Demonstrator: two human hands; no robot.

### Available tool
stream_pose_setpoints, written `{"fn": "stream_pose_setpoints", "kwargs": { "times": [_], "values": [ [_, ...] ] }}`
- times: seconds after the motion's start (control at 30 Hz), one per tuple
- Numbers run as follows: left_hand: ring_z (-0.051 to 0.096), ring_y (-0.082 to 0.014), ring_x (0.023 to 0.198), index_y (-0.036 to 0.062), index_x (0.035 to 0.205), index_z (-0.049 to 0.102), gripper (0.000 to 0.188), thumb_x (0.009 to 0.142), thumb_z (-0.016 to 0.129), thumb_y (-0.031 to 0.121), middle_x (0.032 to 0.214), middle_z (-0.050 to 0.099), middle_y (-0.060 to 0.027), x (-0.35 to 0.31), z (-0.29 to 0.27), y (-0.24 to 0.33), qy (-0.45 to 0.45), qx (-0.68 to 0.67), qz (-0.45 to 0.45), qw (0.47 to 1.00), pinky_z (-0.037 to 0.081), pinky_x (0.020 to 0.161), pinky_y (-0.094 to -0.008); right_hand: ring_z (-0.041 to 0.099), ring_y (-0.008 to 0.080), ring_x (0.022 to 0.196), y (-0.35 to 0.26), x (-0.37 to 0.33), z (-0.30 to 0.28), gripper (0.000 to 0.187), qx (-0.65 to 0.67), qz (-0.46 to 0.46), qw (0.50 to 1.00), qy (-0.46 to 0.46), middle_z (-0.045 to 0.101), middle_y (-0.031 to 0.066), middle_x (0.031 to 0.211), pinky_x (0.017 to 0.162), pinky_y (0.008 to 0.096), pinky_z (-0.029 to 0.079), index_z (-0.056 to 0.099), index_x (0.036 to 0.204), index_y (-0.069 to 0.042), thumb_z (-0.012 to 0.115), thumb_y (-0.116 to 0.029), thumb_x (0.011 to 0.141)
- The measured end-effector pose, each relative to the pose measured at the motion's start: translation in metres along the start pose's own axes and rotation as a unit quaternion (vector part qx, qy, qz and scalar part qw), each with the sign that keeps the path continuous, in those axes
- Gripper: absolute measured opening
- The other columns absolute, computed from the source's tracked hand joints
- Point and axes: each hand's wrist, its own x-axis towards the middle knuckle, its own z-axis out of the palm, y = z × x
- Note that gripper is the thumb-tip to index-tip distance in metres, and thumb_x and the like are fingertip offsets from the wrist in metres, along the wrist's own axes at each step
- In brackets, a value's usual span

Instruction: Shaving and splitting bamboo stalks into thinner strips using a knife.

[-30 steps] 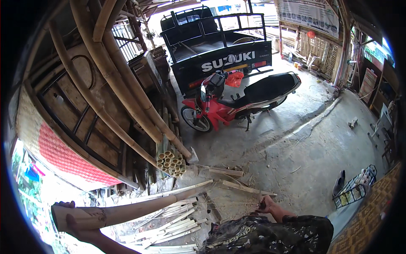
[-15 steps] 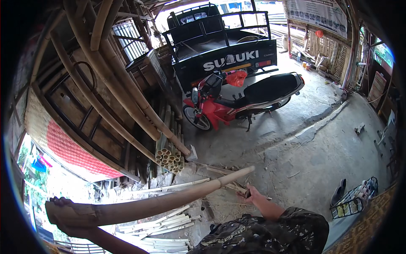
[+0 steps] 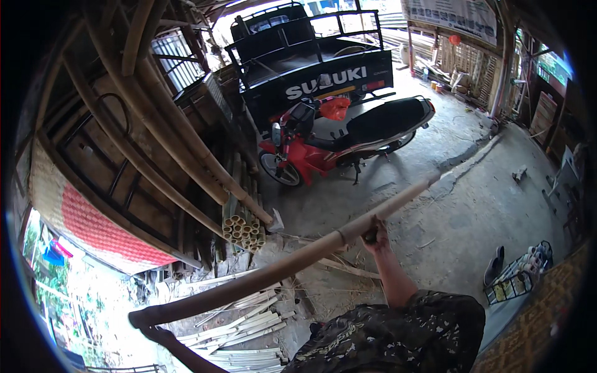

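A long, thick bamboo pole point(image 3: 292, 259) slants across the view, its near end low on the left and its far end up and to the right over the floor. My left hand point(image 3: 157, 334) grips it from below near the left end, most of its fingers hidden. Against the underside of the pole, beyond its middle, my right hand point(image 3: 377, 239) is closed. Something small and dark shows within that fist, too unclear to name.
Pale split bamboo strips point(image 3: 249, 336) lie beneath the pole. Cut bamboo tubes point(image 3: 242, 233) are stacked at the left, beside long leaning poles point(image 3: 161, 130). A red motorcycle point(image 3: 317, 155) stands ahead, before a black truck point(image 3: 311, 68). At right sits a shoe rack point(image 3: 519, 283).
The pole has swung its far end up and to the right, while its left end shifted right. My right hand rose from below the pole to meet it.
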Motion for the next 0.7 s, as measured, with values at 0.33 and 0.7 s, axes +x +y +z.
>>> {"fn": "stream_pose_setpoints", "kwargs": {
  "times": [0.33, 0.7],
  "values": [
    [0.058, -0.0215, 0.125, 0.0043, 0.149, 0.042, 0.057, 0.103, 0.053, 0.036, 0.142, 0.055, -0.0110, -0.055, 0.229, 0.509, -0.490, -0.609, -0.209, 0.588, 0.047, 0.101, -0.0329, 0.060, 0.0187, 0.101, 0.117, -0.003, 0.026, 0.057, -0.223, -0.029, 0.970, -0.090, 0.064, 0.0040, 0.106, 0.088, 0.0357, 0.047, 0.057, 0.123, -0.008, 0.085, -0.011, 0.073],
    [0.067, -0.0148, 0.075, -0.0012, 0.116, 0.061, 0.038, 0.086, 0.075, 0.018, 0.088, 0.070, -0.0073, 0.035, 0.224, 0.625, -0.467, -0.568, -0.092, 0.672, 0.055, 0.066, -0.0309, 0.066, 0.0237, 0.102, 0.194, -0.042, 0.082, 0.065, -0.645, 0.046, 0.747, -0.155, 0.071, 0.0114, 0.112, 0.091, 0.0377, 0.052, 0.068, 0.118, -0.001, 0.094, -0.014, 0.061]
  ]
}}
